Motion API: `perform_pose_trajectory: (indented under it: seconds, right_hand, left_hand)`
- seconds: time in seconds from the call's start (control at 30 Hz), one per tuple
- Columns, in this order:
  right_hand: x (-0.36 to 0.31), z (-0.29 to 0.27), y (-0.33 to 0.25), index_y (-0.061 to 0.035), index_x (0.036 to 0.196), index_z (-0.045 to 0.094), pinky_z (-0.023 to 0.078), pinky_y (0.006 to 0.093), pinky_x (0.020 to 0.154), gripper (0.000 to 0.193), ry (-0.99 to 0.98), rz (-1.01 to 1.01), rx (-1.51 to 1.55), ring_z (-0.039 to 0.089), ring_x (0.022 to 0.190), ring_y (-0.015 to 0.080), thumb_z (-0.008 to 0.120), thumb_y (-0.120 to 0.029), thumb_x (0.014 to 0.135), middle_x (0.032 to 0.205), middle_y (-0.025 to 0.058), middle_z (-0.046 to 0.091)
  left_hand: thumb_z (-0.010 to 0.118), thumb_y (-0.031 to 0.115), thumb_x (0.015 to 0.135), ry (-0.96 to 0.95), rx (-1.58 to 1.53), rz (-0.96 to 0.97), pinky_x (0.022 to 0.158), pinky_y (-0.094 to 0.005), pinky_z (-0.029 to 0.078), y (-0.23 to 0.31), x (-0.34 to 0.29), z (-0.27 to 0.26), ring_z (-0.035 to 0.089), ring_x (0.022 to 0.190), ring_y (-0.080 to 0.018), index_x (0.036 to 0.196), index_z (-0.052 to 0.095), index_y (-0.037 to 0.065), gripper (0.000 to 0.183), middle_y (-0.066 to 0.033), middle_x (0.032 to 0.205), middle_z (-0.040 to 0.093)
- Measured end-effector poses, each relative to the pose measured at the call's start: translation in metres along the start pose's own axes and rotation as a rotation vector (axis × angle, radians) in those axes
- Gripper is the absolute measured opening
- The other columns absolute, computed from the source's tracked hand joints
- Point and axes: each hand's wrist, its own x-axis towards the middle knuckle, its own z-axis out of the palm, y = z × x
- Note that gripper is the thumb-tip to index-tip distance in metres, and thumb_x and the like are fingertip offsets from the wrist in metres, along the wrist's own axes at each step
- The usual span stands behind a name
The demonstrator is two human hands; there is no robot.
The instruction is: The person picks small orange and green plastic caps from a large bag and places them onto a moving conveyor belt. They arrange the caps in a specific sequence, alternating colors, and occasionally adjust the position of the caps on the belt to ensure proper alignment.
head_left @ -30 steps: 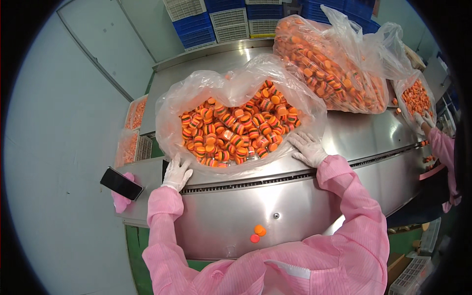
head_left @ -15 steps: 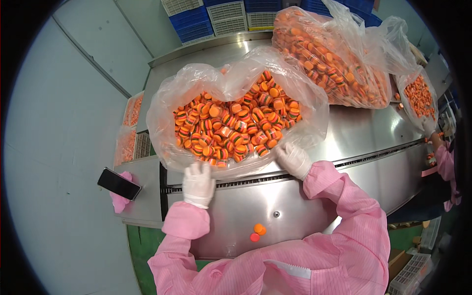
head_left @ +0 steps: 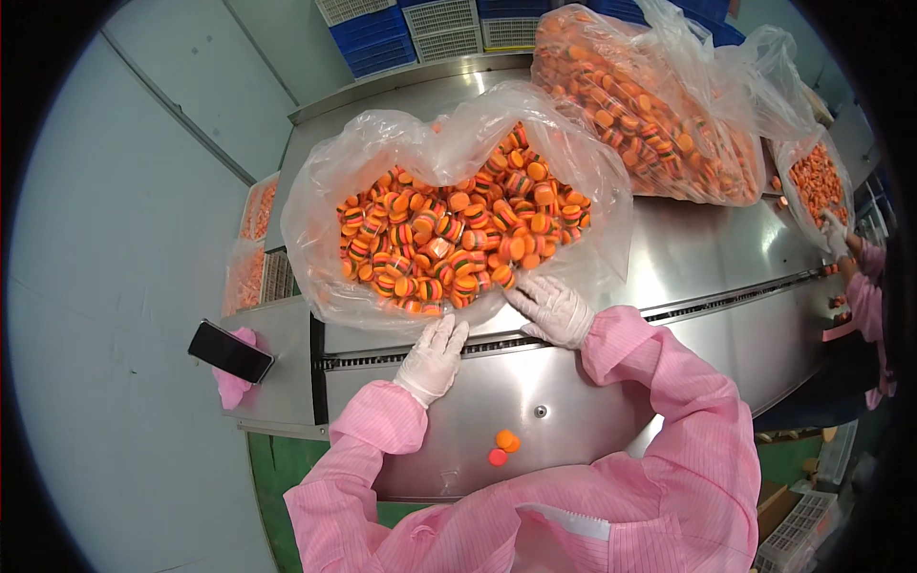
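Head view, looking down over the pink sleeves: an open clear plastic bag heaped with small round orange pieces with coloured stripes sits on the steel table, its mouth spread wide toward the person. The left hand, in a white glove, lies with fingers stretched out and close together, the tips touching the near lower edge of the bag; it grips nothing that I can see. The right hand, gloved the same, rests flat just beside it, fingers pointing up-left onto the bag's plastic at the front rim, spread only a little, also not closed on anything. Three loose pieces, two orange and one red, lie on the curved front panel below the hands. To the left, a dark phone rests on a pink cloth at the table's corner. Behind, a second, fuller bag of the same pieces stands near blue crates. At the far right another person's gloved hand reaches a third bag
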Motion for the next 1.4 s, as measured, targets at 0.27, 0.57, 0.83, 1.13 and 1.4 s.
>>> perform_pose_trajectory:
  seconds: [0.27,0.57,0.83,1.13,1.4]
  right_hand:
    - [0.015,0.009,0.023,-0.0136,0.13,0.043,0.037,0.0424,0.097,0.06,-0.168,0.017,0.004,0.047,0.113,0.0334,0.062,-0.035,0.077,0.121,0.0181,0.047]
    - [0.01,0.01,0.038,-0.0041,0.128,0.044,0.036,0.0393,0.099,0.053,-0.256,0.125,0.091,0.048,0.114,0.0296,0.053,-0.035,0.085,0.123,0.0156,0.051]
    - [0.008,0.002,0.05,-0.0003,0.112,0.057,0.043,0.0301,0.093,0.028,-0.013,0.331,0.796,0.056,0.102,0.0259,0.056,-0.008,0.085,0.107,0.0157,0.06]
    - [-0.056,-0.058,0.021,-0.0065,0.103,0.062,0.048,0.0344,0.074,0.021,0.015,0.435,0.185,0.059,0.085,0.0283,0.056,-0.011,0.083,0.09,0.0149,0.058]
    - [-0.077,-0.035,-0.028,-0.0077,0.115,0.055,0.047,0.0366,0.073,0.045,-0.055,0.412,0.329,0.056,0.081,0.0309,0.066,-0.007,0.072,0.092,0.0159,0.053]
  left_hand:
    - [0.065,0.037,0.078,-0.284,-0.096,-0.058,0.106,-0.0427,0.027,-0.02,0.005,-0.014,0.033,0.127,-0.037,0.136,0.032,0.005,0.074,-0.0217,0.142,0.026]
    - [0.047,0.045,0.087,-0.324,-0.107,-0.249,0.096,-0.04,0.039,-0.084,0.004,-0.019,0.046,0.118,-0.03,0.136,0.037,0.016,0.058,-0.0178,0.132,0.044]
    - [0.053,0.024,0.084,-0.013,-0.16,-0.413,0.085,-0.0402,0.045,-0.152,-0.053,-0.017,0.057,0.099,-0.0345,0.116,0.057,0.01,0.035,-0.0195,0.103,0.061]
    - [0.05,0.0,0.073,0.043,-0.041,-0.748,0.076,-0.0387,0.047,-0.103,-0.065,-0.072,0.06,0.084,-0.0306,0.087,0.062,0.007,0.02,-0.0128,0.089,0.062]
    - [0.053,0.002,0.075,0.149,-0.229,-0.301,0.069,-0.0366,0.048,0.026,0.003,-0.063,0.059,0.078,-0.0291,0.089,0.06,0.008,0.017,-0.0105,0.083,0.058]
